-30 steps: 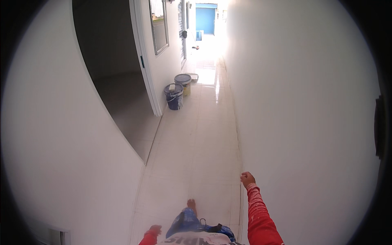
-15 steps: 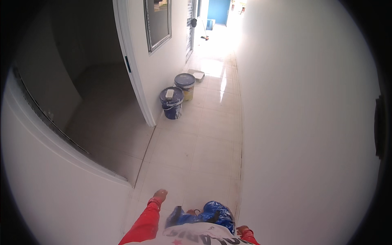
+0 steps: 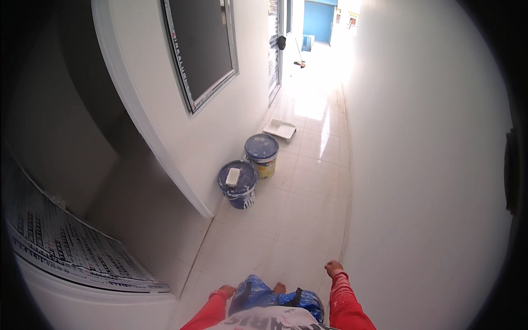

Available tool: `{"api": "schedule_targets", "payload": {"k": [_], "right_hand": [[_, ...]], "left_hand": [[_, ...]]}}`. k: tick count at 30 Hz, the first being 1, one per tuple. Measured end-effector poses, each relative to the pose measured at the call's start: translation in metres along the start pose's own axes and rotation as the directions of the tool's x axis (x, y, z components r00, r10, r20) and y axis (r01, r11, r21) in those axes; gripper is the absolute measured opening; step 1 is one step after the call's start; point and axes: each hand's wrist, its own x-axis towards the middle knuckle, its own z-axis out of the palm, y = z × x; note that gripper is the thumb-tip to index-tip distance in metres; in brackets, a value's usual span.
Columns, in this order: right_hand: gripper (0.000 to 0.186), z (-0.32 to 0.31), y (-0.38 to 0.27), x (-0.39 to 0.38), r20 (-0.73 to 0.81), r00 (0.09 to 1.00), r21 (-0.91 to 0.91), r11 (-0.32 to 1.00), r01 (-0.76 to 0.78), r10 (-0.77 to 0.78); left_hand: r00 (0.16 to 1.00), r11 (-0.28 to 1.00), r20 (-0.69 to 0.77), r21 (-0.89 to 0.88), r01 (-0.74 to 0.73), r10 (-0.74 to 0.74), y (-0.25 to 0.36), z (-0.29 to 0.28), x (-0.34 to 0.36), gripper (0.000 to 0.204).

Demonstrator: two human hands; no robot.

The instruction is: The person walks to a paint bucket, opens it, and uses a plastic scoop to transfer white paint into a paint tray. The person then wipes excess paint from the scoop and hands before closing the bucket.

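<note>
Hands hang empty at the sides, left hand (image 3: 227, 290) and right hand (image 3: 333, 268) both loosely curled.

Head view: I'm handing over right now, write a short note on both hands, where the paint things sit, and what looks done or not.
Left hand: low by the body, appears empty; grip unclear.
Right hand: loosely curled beside the right white wall, holding nothing visible.
Things: the blue-lidded paint bucket with a white block on its lid and the yellow-sided bucket with a blue lid stand against the left wall, beyond a doorway. The white paint tray lies on the tiled floor behind them.
Done: nothing picked up; both lids are on.
Left: the buckets and tray are out of reach ahead, untouched.
</note>
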Motion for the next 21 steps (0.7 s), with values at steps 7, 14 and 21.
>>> {"api": "schedule_targets", "payload": {"k": [7,14,21], "right_hand": [[0.035,-0.185,-0.305,0.14,-0.237,0.819,0.265,0.776,0.572,-0.523],[0.055,-0.154,-0.316,0.248,0.091,0.99,-0.115,0.986,0.122,-0.112],[0.101,-0.117,-0.288,0.349,0.389,0.874,-0.19,0.954,-0.232,0.29]], "left_hand": [[0.936,0.76,0.004,-0.583,0.288,-0.351,0.029,-0.061,0.069,0.046],[0.973,0.916,-0.173,-0.395,0.074,-0.153,0.157,-0.261,0.188,0.048],[0.591,0.63,-0.806,-0.443,-0.638,0.032,0.263,-0.473,0.218,0.036]]}}
